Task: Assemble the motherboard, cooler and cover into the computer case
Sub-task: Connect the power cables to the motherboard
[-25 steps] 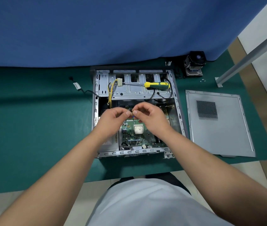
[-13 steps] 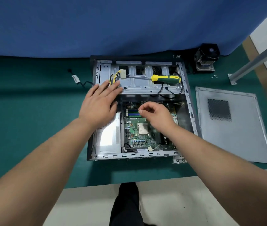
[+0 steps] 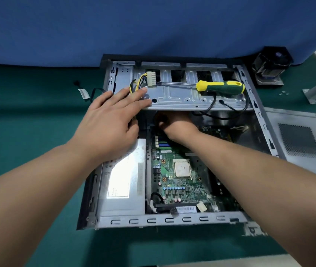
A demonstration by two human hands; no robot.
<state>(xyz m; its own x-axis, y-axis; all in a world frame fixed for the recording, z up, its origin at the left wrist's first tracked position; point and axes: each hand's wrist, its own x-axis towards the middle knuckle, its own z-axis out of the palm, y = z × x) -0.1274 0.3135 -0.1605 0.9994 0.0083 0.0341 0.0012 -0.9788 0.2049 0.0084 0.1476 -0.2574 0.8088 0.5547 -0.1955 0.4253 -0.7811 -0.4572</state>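
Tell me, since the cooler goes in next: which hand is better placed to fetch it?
Probably the left hand: it lies flat and free, while the right hand is buried under the drive tray, though nearer the cooler.

I see a green printed motherboard (image 3: pixel 180 182) in the grey sheet-metal case (image 3: pixel 172 220), a yellow-and-dark-green-handled screwdriver (image 3: pixel 220 87), a grey cover panel with a dark mesh patch (image 3: pixel 299 139), a teal tabletop (image 3: pixel 28 116), and a blue cloth backdrop (image 3: pixel 134 26).

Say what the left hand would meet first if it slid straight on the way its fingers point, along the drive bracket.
Probably the white power connector with its yellow and black wires: the left hand lies flat on the drive bracket, fingers pointing up-right toward it. The screwdriver shaft lies just beyond. Depth is unclear.
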